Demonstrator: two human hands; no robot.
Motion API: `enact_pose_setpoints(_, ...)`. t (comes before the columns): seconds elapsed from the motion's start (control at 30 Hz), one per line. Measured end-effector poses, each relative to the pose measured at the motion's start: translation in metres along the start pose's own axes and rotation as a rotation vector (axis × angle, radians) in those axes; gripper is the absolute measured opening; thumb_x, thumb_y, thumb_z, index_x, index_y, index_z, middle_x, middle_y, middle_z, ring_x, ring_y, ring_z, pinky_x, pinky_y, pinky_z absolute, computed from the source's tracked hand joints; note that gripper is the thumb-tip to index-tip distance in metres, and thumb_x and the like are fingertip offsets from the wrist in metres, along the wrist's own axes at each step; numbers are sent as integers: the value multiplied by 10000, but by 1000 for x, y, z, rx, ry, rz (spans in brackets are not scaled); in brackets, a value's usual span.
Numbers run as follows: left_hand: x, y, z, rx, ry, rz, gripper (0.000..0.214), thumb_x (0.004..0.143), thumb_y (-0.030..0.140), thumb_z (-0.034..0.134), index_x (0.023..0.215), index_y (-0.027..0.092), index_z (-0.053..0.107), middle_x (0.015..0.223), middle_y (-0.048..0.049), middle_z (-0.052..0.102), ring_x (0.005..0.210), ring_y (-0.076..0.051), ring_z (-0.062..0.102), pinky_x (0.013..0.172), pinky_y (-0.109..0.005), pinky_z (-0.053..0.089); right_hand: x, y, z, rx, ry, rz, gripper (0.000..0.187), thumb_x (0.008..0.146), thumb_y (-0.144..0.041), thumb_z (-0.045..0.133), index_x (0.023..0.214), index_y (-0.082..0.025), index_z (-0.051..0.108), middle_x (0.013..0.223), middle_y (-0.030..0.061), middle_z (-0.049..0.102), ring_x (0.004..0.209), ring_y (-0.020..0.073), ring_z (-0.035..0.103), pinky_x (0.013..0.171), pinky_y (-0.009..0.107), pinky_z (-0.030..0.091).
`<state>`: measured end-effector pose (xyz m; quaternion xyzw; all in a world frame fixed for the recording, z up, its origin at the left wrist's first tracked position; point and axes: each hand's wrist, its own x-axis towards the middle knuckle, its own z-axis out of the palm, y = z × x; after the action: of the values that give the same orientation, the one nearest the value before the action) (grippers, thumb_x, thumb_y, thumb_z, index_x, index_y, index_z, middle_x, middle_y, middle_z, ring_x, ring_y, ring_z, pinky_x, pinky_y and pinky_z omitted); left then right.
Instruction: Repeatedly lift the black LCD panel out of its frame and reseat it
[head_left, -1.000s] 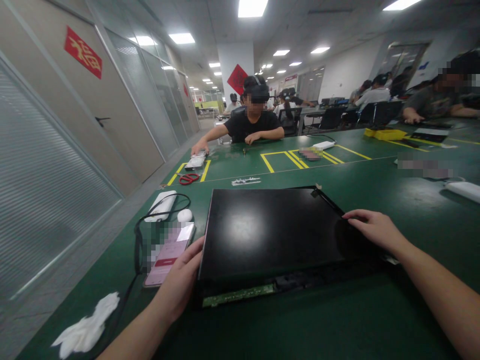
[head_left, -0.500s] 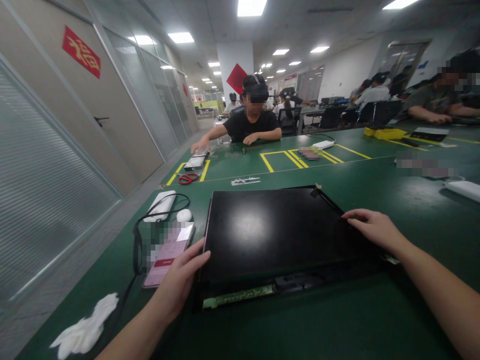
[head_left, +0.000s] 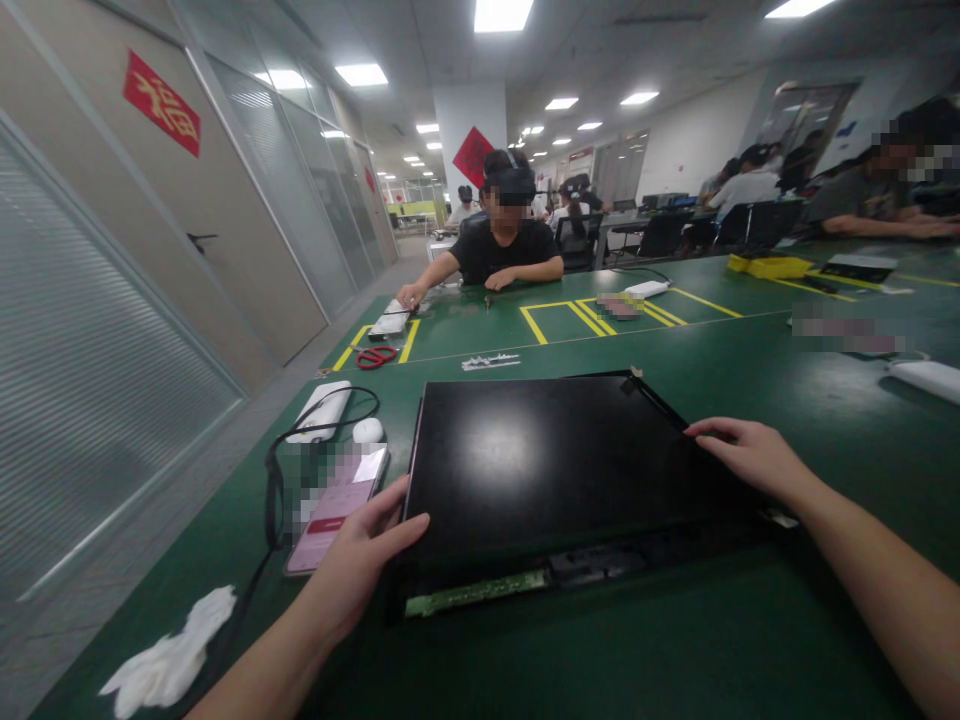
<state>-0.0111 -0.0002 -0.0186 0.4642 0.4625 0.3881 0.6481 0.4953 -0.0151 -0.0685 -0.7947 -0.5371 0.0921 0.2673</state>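
Observation:
A glossy black display panel (head_left: 570, 470) lies before me on the green table, seated at a slight angle in a dark frame (head_left: 664, 400). Along its near edge shows a strip of green circuit board (head_left: 480, 592). My left hand (head_left: 371, 545) grips the panel's left edge, thumb on top and fingers curled beneath the side. At the right edge, my right hand (head_left: 750, 455) pinches the rim between thumb and fingers. The undersides of both grips are hidden.
Left of the panel lie a phone (head_left: 337, 520), a white earbud case (head_left: 368, 431), a white power bank (head_left: 322, 412) with black cable, and crumpled tissue (head_left: 169, 655). Beyond are red-handled scissors (head_left: 376, 357) and white scraps (head_left: 490, 362). A person (head_left: 506, 245) sits opposite.
My left thumb has slid slightly inward over the panel's surface. My right hand and the panel stay nearly still. The person opposite has shifted a hand on the white item.

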Motion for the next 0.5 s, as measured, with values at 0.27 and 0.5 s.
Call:
enact_pose_setpoints(0.27,2,-5,-4,74,135,83,592,609,406,943,1168,282,793,1606,-71,467,1539,-365,269,1247,-481,244,-2,-5,-1,13,-7,-4,313,735,-461,568,853,-290,803,872,35,790,780,271,699,731,419,531)
enact_pose_setpoints(0.5,-1,-1,-2,81,128,110,539,594,410,949,1107,320,811,1687,-29,317,1569,-338,176,1252,-460,203,-2,-4,0,37,25,-26,321,732,-458,572,884,-285,796,857,37,786,761,260,700,732,411,548)
